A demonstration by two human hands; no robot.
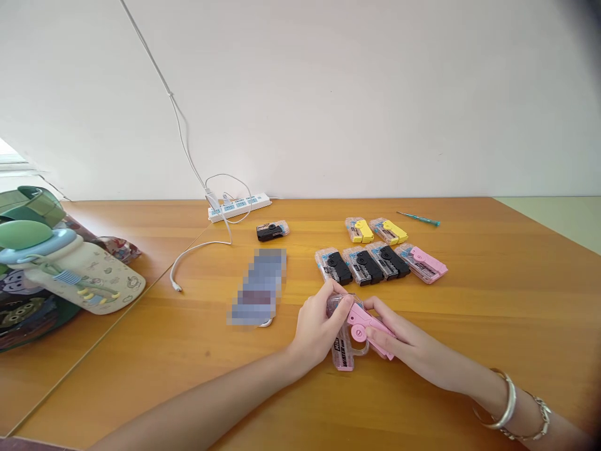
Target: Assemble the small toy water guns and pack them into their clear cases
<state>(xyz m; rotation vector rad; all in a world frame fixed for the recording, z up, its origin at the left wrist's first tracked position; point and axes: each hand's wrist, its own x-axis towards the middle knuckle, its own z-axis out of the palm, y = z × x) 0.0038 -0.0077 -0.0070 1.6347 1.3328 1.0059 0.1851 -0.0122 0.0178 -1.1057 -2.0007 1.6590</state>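
A small toy pistol with a pink grip and clear body (352, 335) rests on the wooden table (493, 300) between both hands. My left hand (317, 329) pinches its clear front end with thumb and fingers. My right hand (399, 341) grips the pink handle part from the right. Just beyond lies a row of folded toy pistols: three clear-and-black ones (361, 265) and a pink one (426, 263). Two yellow ones (375, 230) lie behind that row.
One more black folded toy (271, 230) lies left of the rows. A white power strip (239, 207) with cables sits by the wall, a green screwdriver (419, 218) at the back right, a blurred object (259, 287) mid-table, and a bottle and bags (61, 269) at the left.
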